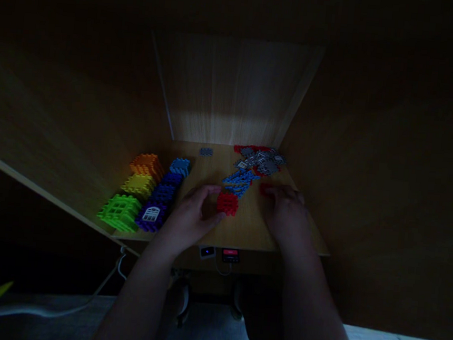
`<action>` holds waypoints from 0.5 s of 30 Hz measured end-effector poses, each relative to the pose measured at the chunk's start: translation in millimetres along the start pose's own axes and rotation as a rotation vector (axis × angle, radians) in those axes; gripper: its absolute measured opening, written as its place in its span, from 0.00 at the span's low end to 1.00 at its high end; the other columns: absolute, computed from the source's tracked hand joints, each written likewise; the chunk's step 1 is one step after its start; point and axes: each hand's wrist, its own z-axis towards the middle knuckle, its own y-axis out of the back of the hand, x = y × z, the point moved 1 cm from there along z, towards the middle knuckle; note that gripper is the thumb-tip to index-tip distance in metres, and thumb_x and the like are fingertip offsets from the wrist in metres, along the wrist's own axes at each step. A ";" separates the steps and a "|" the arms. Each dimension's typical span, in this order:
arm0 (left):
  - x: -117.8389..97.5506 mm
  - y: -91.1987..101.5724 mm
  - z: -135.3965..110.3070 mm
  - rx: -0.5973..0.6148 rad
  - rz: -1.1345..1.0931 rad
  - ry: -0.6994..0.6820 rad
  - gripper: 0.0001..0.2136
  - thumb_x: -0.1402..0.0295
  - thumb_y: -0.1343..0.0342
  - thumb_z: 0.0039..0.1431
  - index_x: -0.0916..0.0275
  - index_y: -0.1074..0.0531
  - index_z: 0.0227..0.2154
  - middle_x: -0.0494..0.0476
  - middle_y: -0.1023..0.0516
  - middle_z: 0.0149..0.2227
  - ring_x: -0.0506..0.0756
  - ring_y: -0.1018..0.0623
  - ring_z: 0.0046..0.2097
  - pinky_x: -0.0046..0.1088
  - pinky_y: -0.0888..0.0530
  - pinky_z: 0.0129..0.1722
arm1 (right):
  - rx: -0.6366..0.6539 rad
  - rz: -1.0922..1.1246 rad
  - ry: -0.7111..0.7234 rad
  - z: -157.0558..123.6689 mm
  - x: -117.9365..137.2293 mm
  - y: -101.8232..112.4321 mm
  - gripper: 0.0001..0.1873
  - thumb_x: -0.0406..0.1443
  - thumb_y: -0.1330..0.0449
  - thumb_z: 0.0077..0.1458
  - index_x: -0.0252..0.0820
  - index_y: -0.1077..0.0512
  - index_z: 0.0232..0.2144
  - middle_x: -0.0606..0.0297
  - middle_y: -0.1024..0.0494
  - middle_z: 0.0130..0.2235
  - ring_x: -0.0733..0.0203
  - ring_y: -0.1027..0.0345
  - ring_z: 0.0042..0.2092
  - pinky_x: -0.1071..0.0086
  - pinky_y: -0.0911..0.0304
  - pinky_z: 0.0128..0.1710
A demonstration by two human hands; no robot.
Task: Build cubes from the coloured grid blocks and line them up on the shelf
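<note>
Near the front edge of the desk [209,232], just short of the blue pieces [241,177], stands the red block [227,204], its top a window grid. The left hand [193,209] has hold of it from its left side, partly closed, the thumb at the block's near edge and the forefinger curved toward its far left corner. To the right of the red block, the right hand [288,215] is palm down with its fingers bent at a red piece [266,189]; they touch it, but whether they grip it I cannot tell in the dim light. Beyond the red block, behind the blue pieces, lies a heap of grey pieces [265,160] with some red among them. Farther off and left of the block, a lone grey piece [206,151] lies flat. Well to the block's left are two rows of blocks: orange [146,164], yellow [138,183] and green [120,211] in the outer one; light blue [179,166], dark blue [166,188] and purple [151,217], with a white window, in the inner one. Nearer the person than the red block, below the desk edge, is a phone [230,255].
</note>
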 end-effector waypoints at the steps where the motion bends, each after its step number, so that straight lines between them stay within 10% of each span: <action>1: 0.3 -0.1 0.0 -0.001 -0.002 -0.003 0.22 0.63 0.33 0.66 0.54 0.28 0.61 0.59 0.20 0.62 0.63 0.21 0.65 0.47 0.26 0.68 | -0.015 -0.004 0.002 -0.5 1.1 0.5 0.20 0.27 0.43 0.59 0.44 0.19 0.49 0.46 0.18 0.52 0.36 0.27 0.56 0.44 0.30 0.55; 15: -0.6 0.7 -0.2 0.015 0.005 0.021 0.23 0.61 0.33 0.66 0.54 0.29 0.61 0.59 0.20 0.62 0.63 0.21 0.65 0.46 0.26 0.67 | -0.019 0.138 0.032 4.6 1.6 5.8 0.12 0.31 0.41 0.61 0.46 0.19 0.43 0.53 0.18 0.48 0.43 0.23 0.53 0.50 0.29 0.56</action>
